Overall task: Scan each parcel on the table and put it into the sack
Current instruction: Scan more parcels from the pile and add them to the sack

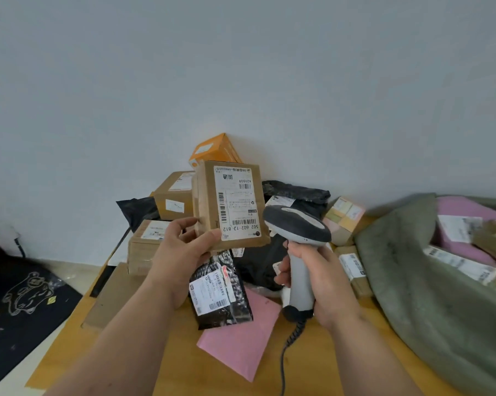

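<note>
Pale wall behind a wooden tabletop (312, 364) piled with parcels | left hand (184, 250) pinches a brown parcel (232, 204) upright, label facing the viewer for scanning | right hand (321, 278) grips the scanner (298, 252) beside it | grey-green sack (429, 281) lies open at right, already holding parcels.

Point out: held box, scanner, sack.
held box (235, 201), head view, on its white label.
scanner (296, 224), head view, on its dark head.
sack (406, 267), head view, on its green outer wall.
</note>
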### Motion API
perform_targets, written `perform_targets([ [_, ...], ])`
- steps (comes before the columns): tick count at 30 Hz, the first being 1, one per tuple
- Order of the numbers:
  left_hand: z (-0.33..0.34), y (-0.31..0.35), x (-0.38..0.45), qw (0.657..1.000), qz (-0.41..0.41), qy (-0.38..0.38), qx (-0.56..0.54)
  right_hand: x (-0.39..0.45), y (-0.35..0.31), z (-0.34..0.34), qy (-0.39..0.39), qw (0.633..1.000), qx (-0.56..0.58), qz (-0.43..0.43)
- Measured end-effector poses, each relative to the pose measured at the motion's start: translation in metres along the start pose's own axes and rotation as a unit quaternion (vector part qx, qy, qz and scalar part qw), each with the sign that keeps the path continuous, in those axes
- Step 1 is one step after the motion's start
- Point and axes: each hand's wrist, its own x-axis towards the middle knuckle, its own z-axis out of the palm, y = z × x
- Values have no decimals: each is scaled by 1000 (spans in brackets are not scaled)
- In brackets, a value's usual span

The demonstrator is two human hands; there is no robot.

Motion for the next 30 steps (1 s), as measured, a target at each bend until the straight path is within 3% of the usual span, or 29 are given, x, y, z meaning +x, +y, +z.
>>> perform_targets([
  [7,64,-17,-24,1000,28,2,15,-30,-13,-68,-64,996,-60,-26],
  [18,140,-36,-68,997,71,-1,31,-65,-28,-156,-62,996,-50,-38],
  [30,175,-52,-89,997,67,-18,44,-80,-27,-199,-55,997,-30,-46],
])
